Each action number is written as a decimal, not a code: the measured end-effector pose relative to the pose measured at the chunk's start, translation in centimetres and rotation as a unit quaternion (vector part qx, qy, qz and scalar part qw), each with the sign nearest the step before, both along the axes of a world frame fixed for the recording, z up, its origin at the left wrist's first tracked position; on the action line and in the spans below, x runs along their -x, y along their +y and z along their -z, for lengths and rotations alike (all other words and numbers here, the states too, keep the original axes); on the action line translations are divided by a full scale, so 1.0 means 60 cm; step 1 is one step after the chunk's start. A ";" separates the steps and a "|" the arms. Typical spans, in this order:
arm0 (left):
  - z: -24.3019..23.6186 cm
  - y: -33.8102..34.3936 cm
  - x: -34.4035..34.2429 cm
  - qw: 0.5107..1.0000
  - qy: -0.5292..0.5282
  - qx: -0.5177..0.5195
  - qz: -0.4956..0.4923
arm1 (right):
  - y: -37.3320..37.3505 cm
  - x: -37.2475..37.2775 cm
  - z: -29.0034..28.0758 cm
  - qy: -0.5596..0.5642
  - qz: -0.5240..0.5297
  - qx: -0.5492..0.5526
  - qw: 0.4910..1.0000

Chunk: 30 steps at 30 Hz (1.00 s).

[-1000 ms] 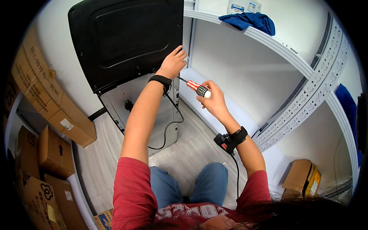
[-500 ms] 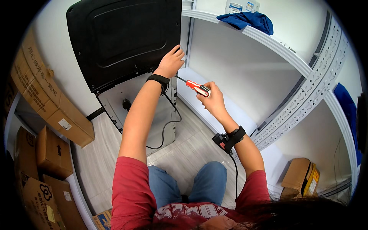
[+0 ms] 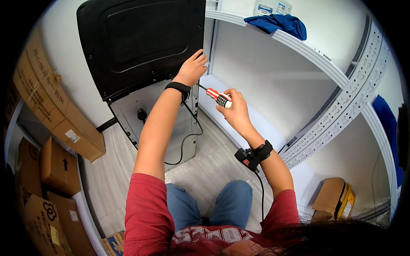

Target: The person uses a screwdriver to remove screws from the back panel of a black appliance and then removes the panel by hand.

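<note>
My left hand (image 3: 192,69) rests at the lower right corner of a large black panel (image 3: 147,40), its fingers curled over the edge and the thumb hidden. The panel stands tilted up above a grey metal cabinet (image 3: 179,132), which looks like the body of an appliance. To the right of it, my right hand (image 3: 235,112) grips the end of a screwdriver (image 3: 218,97) with a red and white handle and black grip. The dark shaft points left at the cabinet's upper right edge. Its tip is hidden behind my left wrist.
A black cable (image 3: 181,143) hangs in a loop before the cabinet, and a black plug (image 3: 142,114) sits on its face. White metal shelving (image 3: 311,55) with a blue cloth (image 3: 279,24) rises at right. Cardboard boxes (image 3: 60,166) crowd the left, and a torn carton (image 3: 329,196) lies lower right.
The screwdriver handle has turned about its axis, so its black grip now faces up. My right hand has rotated with it and shifted slightly left. My left hand keeps its place on the panel.
</note>
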<state>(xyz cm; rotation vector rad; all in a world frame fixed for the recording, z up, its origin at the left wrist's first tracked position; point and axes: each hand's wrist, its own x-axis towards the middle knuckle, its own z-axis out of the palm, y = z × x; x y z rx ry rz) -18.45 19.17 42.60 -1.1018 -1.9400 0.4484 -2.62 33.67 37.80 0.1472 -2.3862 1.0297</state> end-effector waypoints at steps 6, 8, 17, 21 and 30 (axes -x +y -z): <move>0.004 0.002 0.005 1.000 0.006 -0.010 0.014 | 0.011 0.010 -0.025 -0.115 0.045 0.208 0.970; 0.005 0.000 0.012 0.999 -0.001 -0.016 0.041 | 0.005 0.004 -0.033 -0.170 0.012 0.267 0.948; 0.003 0.000 0.011 1.000 -0.002 0.001 0.018 | -0.004 0.002 -0.022 -0.105 0.006 0.154 0.982; 0.006 0.005 0.007 1.000 -0.010 -0.003 0.014 | 0.034 0.039 0.007 -0.166 0.026 0.172 0.971; 0.001 0.001 0.008 1.000 -0.005 0.001 0.006 | -0.012 0.002 -0.007 -0.088 -0.029 0.135 0.986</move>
